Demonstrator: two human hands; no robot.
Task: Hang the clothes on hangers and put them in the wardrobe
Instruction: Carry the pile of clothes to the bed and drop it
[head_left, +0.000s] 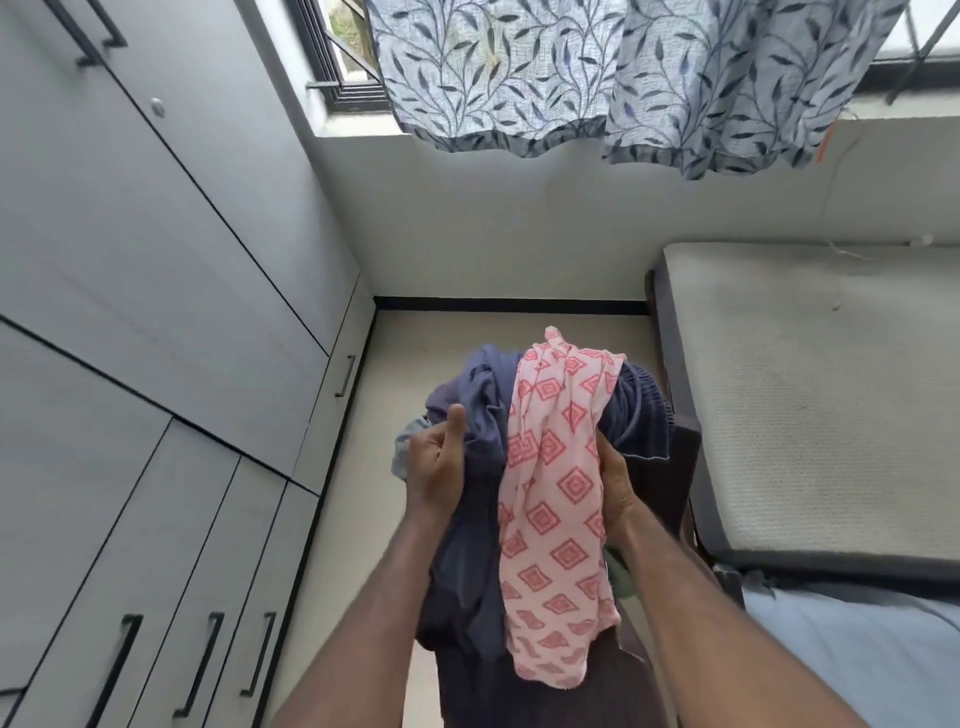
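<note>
Both hands hold a bundle of clothes (483, 467) up in the middle of the scene: left hand (436, 467) presses its left side, thumb raised, fingers curled around the fabric, while a pink patterned garment (556, 483) drapes over the top. Right hand (615, 488) grips the right side, fingers mostly hidden. Wardrobe (156, 312) stands closed at left; a mattress (810, 395) lies at right.

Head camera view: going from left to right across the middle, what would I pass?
Wardrobe → left hand → dark blue clothes → pink patterned cloth → right hand → mattress.
</note>
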